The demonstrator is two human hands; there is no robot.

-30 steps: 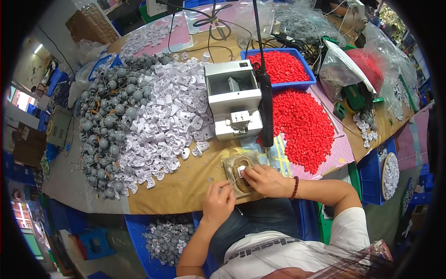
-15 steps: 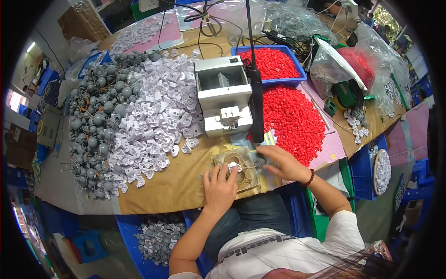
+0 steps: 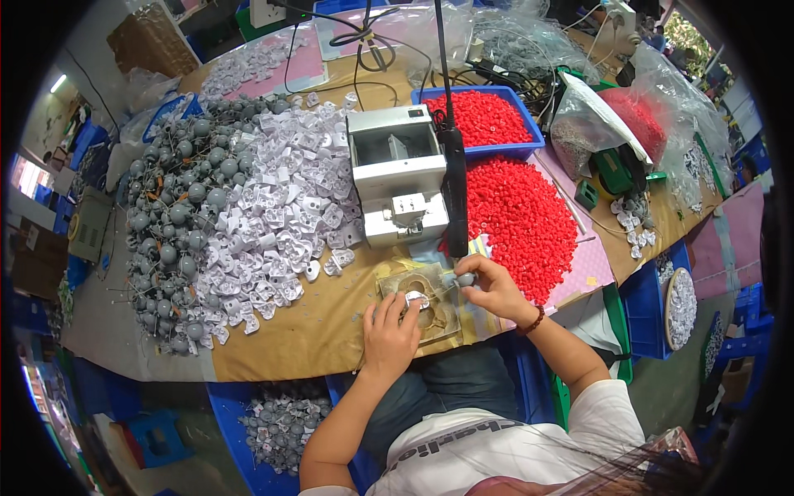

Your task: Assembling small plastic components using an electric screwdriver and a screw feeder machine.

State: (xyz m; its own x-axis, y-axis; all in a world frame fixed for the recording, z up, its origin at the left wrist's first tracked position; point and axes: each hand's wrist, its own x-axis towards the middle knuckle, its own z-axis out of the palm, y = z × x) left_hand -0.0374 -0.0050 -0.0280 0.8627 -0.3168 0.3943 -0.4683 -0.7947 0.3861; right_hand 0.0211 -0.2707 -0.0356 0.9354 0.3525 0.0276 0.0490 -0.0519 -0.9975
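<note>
On a square, yellowish fixture block [image 3: 447,324] at the table's near edge rests my left hand [image 3: 390,332]. Its fingertips hold a small white plastic part [image 3: 416,299] against the block's hollow, partly covering it. My right hand [image 3: 498,291], just right of the block, pinches a small grey ball-shaped part [image 3: 465,279] between thumb and fingers. Beyond the block stands a white and silver machine [image 3: 399,178] with an open top bin. How the ball connects to anything on the block is too small to tell.
Left of the machine lie heaps of white plastic parts [image 3: 281,198] and grey balls with wires [image 3: 178,215]. Right of it are a pile of red pieces [image 3: 521,223] and a blue tray [image 3: 539,136] of more. A blue bin [image 3: 227,413] stands below the table edge.
My right hand has gone from spread fingers over the block's right side to a pinch on the grey ball, turning slightly. My left hand has stayed almost still.
</note>
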